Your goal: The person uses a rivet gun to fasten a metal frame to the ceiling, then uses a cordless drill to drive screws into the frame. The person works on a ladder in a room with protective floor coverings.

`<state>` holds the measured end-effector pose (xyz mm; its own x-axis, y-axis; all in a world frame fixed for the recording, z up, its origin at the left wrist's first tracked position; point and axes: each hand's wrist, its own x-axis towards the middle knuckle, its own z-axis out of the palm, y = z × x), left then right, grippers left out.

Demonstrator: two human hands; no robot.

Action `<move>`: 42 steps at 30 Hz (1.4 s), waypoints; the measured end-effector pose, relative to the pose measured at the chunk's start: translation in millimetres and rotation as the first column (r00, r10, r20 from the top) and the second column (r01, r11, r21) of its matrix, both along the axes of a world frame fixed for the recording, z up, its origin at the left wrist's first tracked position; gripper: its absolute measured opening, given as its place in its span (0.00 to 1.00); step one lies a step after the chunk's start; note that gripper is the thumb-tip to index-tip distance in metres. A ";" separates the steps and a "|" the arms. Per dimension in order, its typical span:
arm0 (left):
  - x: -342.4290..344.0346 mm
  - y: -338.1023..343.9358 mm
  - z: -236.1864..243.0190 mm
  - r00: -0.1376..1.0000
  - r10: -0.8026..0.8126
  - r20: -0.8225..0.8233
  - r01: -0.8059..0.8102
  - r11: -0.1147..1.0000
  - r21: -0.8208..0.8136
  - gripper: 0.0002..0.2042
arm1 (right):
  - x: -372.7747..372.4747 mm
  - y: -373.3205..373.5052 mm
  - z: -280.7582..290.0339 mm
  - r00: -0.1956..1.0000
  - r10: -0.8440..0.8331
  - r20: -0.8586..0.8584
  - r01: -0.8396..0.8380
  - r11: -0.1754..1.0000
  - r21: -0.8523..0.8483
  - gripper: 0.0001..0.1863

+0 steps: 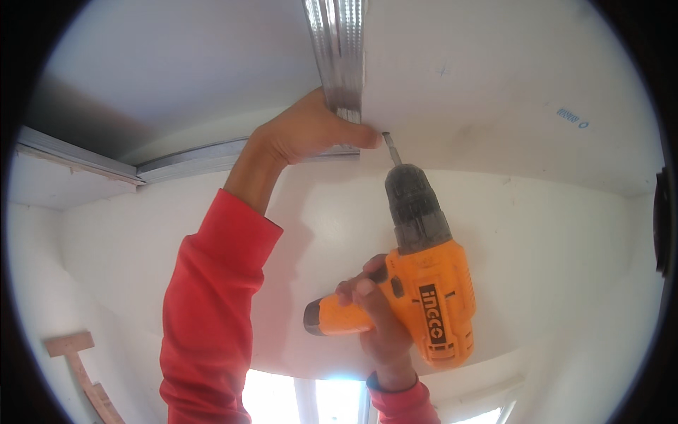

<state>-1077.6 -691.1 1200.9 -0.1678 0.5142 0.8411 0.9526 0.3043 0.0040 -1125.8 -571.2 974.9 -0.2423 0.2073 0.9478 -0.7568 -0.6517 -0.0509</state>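
Right hand (pixel 381 325) gripping orange drill (pixel 424 283) — bit at screw (pixel 386 134), left hand (pixel 311 131) just beside, clasping metal channel (pixel 339 56)

White ceiling board (pixel 508 78); 1 metal channel (pixel 339 49) flat against it; 1 screw (pixel 386 134) at its surface

White walls (pixel 565 247) meet a white ceiling (pixel 176 63); bright windows (pixel 318 399) glow below, wooden pieces (pixel 81 371) at left.

Single head-worn fisheye cam, tilted steeply up at ceiling (pixel 494 78) & upper wall (pixel 551 240); close to raised arms, which enter from lower edge. Edges curve near rim.
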 end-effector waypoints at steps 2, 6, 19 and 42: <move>0.7 -4.2 3.4 0.999 0.038 0.019 -0.038 0.999 -0.015 0.25 | 1.2 0.4 0.4 1.000 0.009 0.011 -0.010 1.000 0.004 0.17; -1.2 -18.8 14.4 0.972 -0.176 0.155 0.188 0.980 -0.068 0.39 | 0.4 1.6 2.3 0.998 0.056 0.037 -0.057 0.998 0.035 0.18; -8.7 -1.5 14.4 0.778 -0.607 0.162 0.537 0.776 0.329 0.18 | -1.6 -5.0 -8.4 0.984 0.180 0.010 -0.180 0.983 0.043 0.20; -29.8 8.0 16.2 0.745 -0.661 0.093 0.606 0.729 0.319 0.21 | -15.4 1.5 -4.7 0.977 0.214 0.009 -0.214 0.975 0.066 0.19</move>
